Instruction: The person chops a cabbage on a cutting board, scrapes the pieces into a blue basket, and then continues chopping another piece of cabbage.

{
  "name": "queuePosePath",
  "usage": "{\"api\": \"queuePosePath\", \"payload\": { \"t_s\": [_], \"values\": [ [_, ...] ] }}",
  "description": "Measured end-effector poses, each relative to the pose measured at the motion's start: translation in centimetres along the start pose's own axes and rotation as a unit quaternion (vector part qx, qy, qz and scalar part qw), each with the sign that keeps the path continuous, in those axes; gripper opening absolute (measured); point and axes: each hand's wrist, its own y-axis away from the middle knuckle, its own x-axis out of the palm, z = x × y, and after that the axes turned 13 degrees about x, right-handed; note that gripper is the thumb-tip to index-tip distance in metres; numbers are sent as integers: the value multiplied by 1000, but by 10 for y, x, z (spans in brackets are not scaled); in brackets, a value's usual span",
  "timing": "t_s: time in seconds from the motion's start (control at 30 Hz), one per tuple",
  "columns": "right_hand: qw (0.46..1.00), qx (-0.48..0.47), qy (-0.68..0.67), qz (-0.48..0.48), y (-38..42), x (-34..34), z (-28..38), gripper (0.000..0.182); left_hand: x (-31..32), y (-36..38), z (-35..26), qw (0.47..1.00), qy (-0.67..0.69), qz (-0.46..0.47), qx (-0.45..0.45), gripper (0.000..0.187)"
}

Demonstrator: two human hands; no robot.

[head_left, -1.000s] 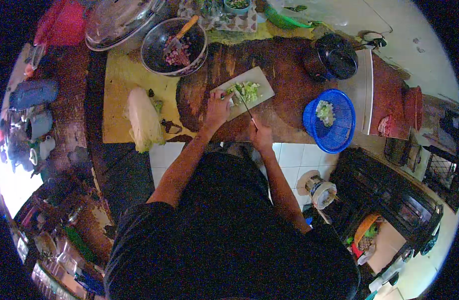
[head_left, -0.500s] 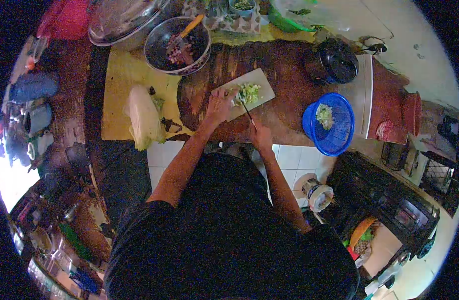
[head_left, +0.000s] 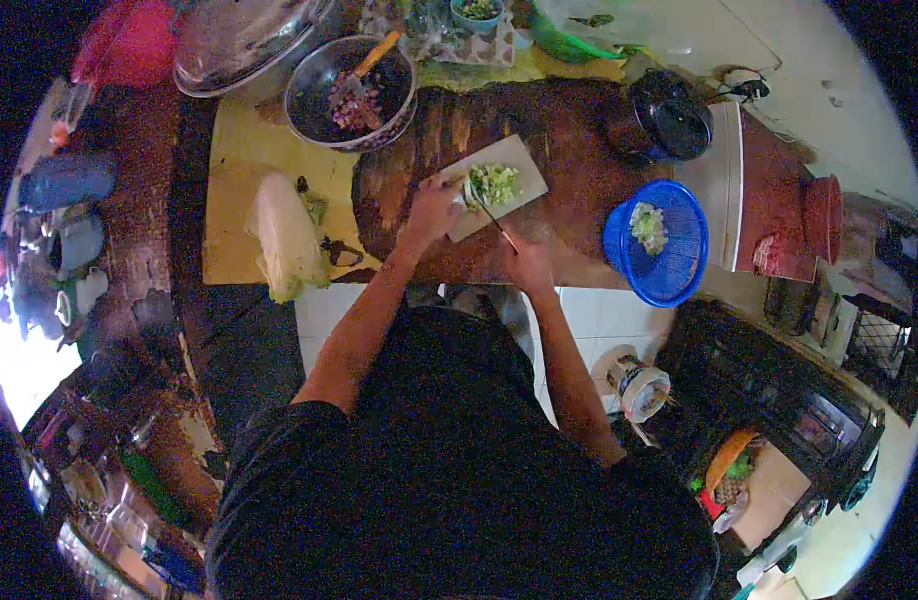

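A white cutting board (head_left: 526, 168) lies at a slant on the dark wooden tabletop, with chopped pale green cabbage (head_left: 495, 182) on it. My left hand (head_left: 434, 210) is at the board's left side, fingers curled over a piece of cabbage (head_left: 467, 190) that they mostly hide. In my right hand (head_left: 530, 264) is a knife (head_left: 495, 219), its handle wrapped by the fingers. The blade slants up and left to the cabbage beside my left fingertips. A whole napa cabbage (head_left: 282, 235) rests on the yellow surface to the left.
A blue colander (head_left: 669, 250) with chopped cabbage stands at the right. Behind it is a black pot (head_left: 669, 115). A glass bowl (head_left: 314, 115) with reddish pieces and a wooden-handled spatula (head_left: 377, 55) stands back left, near a large lid (head_left: 249, 45). Egg trays (head_left: 439, 45) are at the back.
The view has shifted slightly. The knife and both hands stay at nearly the same place on the board, the knife's angle changing only a little.
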Motion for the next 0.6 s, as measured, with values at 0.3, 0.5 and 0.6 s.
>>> {"api": "queuePosePath", "payload": {
  "t_s": [0.3, 0.5, 0.6],
  "values": [
    [995, -40, 75, 45, -42, -18, -2, 39, -1, -1, 2, 997, 68, -5, -40, 63],
    [997, 7, -45, 66, -32, 5, -11, 39, 0, -1, -2, 996, 62, 10, -65, 60],
    [984, -64, -156, -52, -45, 77, -56, 38, -2, -5, -3, 996, 58, 21, -67, 59]
  ]
}}
